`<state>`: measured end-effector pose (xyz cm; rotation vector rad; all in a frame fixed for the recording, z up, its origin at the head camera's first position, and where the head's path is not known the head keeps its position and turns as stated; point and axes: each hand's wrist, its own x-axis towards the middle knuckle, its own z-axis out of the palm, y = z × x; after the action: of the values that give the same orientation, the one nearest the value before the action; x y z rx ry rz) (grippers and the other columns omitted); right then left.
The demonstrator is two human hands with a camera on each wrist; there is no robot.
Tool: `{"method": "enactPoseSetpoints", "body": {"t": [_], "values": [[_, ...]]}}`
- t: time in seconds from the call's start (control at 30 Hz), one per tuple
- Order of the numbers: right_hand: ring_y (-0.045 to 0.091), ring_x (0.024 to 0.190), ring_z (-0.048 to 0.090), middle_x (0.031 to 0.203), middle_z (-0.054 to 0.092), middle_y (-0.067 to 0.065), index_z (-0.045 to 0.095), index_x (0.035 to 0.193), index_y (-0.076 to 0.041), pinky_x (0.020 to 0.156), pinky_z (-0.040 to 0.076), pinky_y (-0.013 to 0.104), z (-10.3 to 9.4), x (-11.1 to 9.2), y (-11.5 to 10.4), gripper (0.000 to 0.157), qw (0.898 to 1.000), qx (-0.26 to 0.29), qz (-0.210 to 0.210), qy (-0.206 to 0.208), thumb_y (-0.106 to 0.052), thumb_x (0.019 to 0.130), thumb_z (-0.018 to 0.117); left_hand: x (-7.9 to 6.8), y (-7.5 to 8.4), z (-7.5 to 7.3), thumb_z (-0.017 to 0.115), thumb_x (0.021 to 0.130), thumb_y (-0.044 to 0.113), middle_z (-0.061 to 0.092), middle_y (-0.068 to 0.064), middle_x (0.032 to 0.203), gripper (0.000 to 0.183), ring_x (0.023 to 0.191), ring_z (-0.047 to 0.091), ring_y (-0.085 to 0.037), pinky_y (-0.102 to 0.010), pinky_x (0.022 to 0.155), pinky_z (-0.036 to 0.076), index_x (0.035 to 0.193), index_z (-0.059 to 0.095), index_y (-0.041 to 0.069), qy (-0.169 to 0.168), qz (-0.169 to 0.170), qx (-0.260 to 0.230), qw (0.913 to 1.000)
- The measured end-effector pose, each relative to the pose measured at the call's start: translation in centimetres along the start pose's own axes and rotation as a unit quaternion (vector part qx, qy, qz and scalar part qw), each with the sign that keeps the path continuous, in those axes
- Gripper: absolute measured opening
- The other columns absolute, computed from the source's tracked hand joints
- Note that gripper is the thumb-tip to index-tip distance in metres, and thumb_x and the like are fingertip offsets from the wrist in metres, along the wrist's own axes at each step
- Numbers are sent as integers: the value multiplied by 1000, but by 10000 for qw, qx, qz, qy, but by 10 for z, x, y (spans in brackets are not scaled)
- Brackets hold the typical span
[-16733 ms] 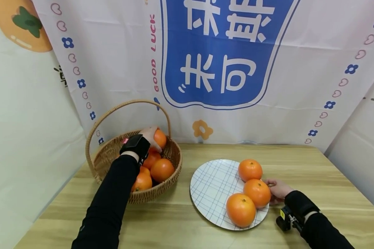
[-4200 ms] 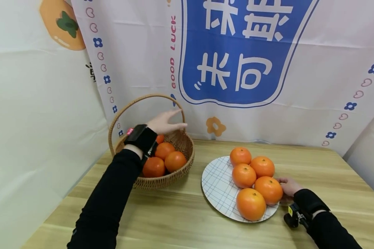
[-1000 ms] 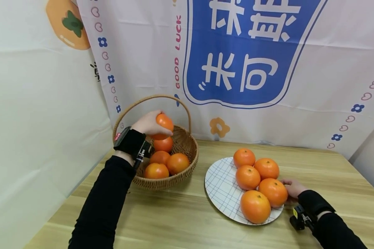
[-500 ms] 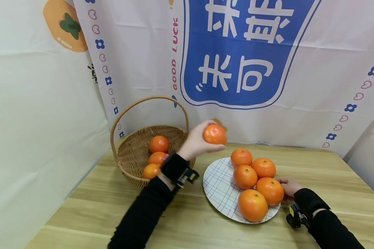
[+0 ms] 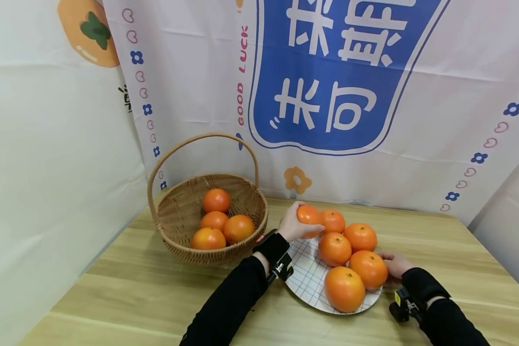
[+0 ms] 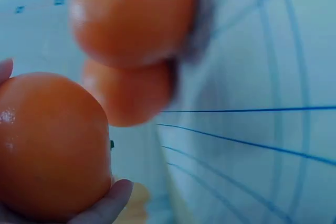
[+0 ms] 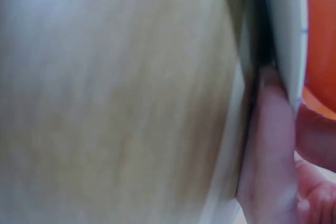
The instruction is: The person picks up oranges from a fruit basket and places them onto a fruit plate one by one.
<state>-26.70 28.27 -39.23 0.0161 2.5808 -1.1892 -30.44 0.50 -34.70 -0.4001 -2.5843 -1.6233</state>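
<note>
In the head view, my left hand (image 5: 293, 226) holds an orange (image 5: 309, 217) over the left back part of a round white plate (image 5: 304, 278) with a blue grid. The left wrist view shows thumb and fingers round that held orange (image 6: 52, 145), with the gridded plate surface (image 6: 252, 129) beside it. Several other oranges sit on the plate, such as the large front one (image 5: 344, 289). At the plate's right rim, my right hand (image 5: 395, 266) pinches the edge. The right wrist view has one finger (image 7: 275, 145) under the rim (image 7: 294, 40) and another above.
A wicker basket (image 5: 173, 223) with a tall handle stands left of the plate, with several oranges (image 5: 239, 228) inside. Both rest on a wooden table (image 5: 147, 298). A printed cloth (image 5: 199, 62) hangs behind the table.
Between about one second ago and now, my left hand has lifted an orange out of the basket and carried it right to the plate. My right hand stays at the rim. Earlier, the plate held fewer oranges.
</note>
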Motion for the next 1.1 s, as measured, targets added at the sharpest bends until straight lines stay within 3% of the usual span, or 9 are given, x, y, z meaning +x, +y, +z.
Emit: {"method": "enactPoseSetpoints", "body": {"t": [0.2,0.4,0.57,0.73,0.9,1.1], "values": [[12,56,54,79,57,13,35,115,15,53,49,27,2,-1,0,38,9992,312,243,-3,-3,82,37,6,-14,12,77,58,28,51,-11,107,71,93,52,-22,-29,74,42,116,42,6,-14,-383,345,9987],[13,63,54,90,53,24,35,117,15,57,50,29,1,2,0,39,9993,235,294,-13,-4,83,37,12,-22,17,77,58,27,51,-10,104,67,90,51,-22,-29,73,41,112,43,7,-70,-512,432,9977],[13,62,54,90,54,22,34,119,14,57,50,29,1,5,2,42,9987,357,356,-91,-1,80,41,15,-29,17,76,60,30,50,-10,108,71,94,51,-22,-29,76,41,118,41,8,-258,-630,842,9941],[12,63,55,86,57,17,31,118,16,58,49,28,-1,3,1,42,9981,515,272,-215,-3,82,41,18,-22,14,77,59,28,46,-13,115,74,101,47,-25,-35,82,39,121,40,12,-611,-781,1476,9841],[11,63,55,87,57,18,30,120,17,58,48,27,-5,1,-1,44,9981,484,339,-154,-3,82,42,19,-11,12,79,54,16,45,-13,112,71,100,46,-25,-35,81,39,114,42,13,-842,-938,1466,9811],[13,66,53,92,54,24,37,115,17,59,48,28,-5,1,0,39,9996,221,141,-56,0,80,42,25,-10,14,78,51,9,45,-12,109,68,97,45,-23,-31,76,39,110,44,15,-985,-979,1468,9794]]}}
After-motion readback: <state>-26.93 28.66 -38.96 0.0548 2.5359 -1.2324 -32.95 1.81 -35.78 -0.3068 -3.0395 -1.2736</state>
